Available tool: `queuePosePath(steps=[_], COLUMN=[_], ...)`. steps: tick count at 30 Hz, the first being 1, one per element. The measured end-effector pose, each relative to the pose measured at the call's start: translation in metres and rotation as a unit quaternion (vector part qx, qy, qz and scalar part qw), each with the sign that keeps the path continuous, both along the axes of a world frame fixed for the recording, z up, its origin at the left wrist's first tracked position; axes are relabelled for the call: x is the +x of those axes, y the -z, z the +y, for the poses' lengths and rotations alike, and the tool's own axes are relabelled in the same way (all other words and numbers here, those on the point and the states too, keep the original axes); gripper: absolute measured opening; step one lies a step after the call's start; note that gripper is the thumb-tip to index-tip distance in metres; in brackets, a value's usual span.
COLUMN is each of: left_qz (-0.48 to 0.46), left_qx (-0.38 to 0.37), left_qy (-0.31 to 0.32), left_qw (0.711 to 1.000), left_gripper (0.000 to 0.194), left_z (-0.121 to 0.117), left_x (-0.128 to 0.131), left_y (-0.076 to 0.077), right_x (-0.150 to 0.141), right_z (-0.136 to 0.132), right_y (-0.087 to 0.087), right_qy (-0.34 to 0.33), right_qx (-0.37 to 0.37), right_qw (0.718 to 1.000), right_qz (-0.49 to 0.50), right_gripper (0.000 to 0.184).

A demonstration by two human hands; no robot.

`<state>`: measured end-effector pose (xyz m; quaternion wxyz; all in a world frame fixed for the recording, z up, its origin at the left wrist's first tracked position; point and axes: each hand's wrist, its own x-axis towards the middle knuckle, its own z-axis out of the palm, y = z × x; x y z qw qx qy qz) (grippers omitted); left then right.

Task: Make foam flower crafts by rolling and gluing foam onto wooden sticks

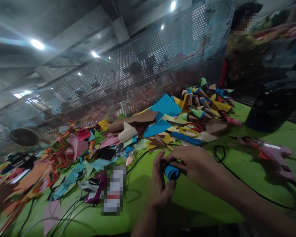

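A small rolled piece of blue paper (172,172) is held between my two hands above the green table. My left hand (160,186) curls round its left side, with the thumb at the lower edge. From the right, my right hand (191,159) closes on the roll's upper side; its fingertips are partly hidden. Behind the hands lie blue-handled scissors (186,138) and a pair with yellow handles (190,132), among brown, blue and yellow paper sheets. A pink glue gun (273,154) rests to the right of my right hand.
Coloured paper scraps (76,143) heap up on the left of the green table (202,204), around a phone (106,154). Small paper cones (199,98) are piled at the back. Cables cross the table near a pixelated box (113,191). A black container (263,108) stands right; another person's arm (0,200) shows left.
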<state>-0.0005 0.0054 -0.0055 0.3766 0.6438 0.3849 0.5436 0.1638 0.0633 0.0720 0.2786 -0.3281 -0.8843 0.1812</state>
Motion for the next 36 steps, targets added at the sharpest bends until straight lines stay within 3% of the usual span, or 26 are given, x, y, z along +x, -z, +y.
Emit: queuePosePath(steps=[5,10,16,21,25,30,36], left_qz=[-0.01,0.01,-0.002,-0.001,-0.031,-0.127,-0.22], left_qx=[-0.025,-0.026,-0.009,-0.012,-0.025,-0.043,-0.079], left_qy=[0.004,-0.025,-0.022,-0.029,-0.063,-0.086,-0.115], left_qw=[1.0,0.999,1.0,1.0,0.997,0.987,0.965], left_gripper=[0.075,0.074,0.071,0.071,0.072,0.075,0.071], left_z=[-0.002,-0.001,0.003,0.003,0.004,0.009,0.015], left_x=[0.0,0.0,0.001,0.001,0.0,-0.004,-0.005], left_y=[-0.001,-0.001,0.001,-0.001,-0.001,0.013,0.018], right_x=[0.001,0.001,0.0,0.0,0.003,0.009,0.013], right_z=[0.003,0.003,0.003,0.004,0.003,0.005,0.011], right_y=[-0.006,-0.003,0.003,-0.001,-0.006,-0.002,0.005], right_qy=[-0.024,0.034,0.02,0.008,0.028,0.059,0.06], right_qx=[-0.065,-0.037,-0.029,-0.049,-0.055,-0.069,-0.121], right_qw=[0.996,0.997,0.998,0.996,0.991,0.974,0.966], right_qz=[0.051,0.052,0.054,0.071,0.119,0.21,0.219], right_gripper=[0.01,0.008,0.006,0.01,0.017,0.02,0.02])
